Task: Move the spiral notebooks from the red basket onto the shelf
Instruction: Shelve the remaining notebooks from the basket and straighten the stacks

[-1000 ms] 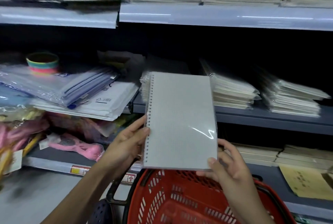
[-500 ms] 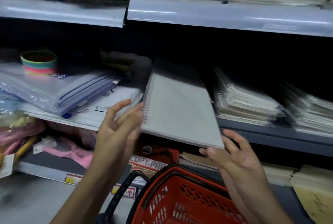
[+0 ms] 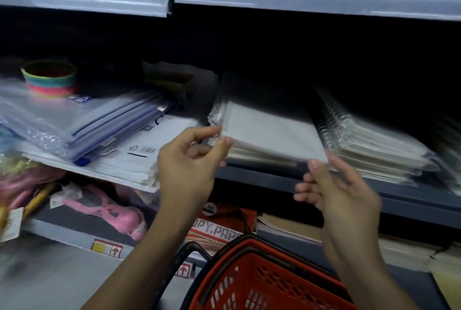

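Your spiral notebook point(image 3: 272, 132) lies flat on top of a stack of the same kind on the middle shelf point(image 3: 279, 180), centre of the frame. Your left hand point(image 3: 189, 160) has its thumb and fingertips at the notebook's near left corner by the coil (the blur hides whether they pinch it or only touch). Your right hand point(image 3: 334, 187) hovers just below the near right corner, fingers loosely spread, holding nothing. The red basket point(image 3: 262, 282) sits at the bottom centre.

Striped rainbow cup point(image 3: 50, 79) behind clear zip folders point(image 3: 82, 120); pink packaged item point(image 3: 104, 207) below; copy paper ream point(image 3: 219, 227), possibly A4.
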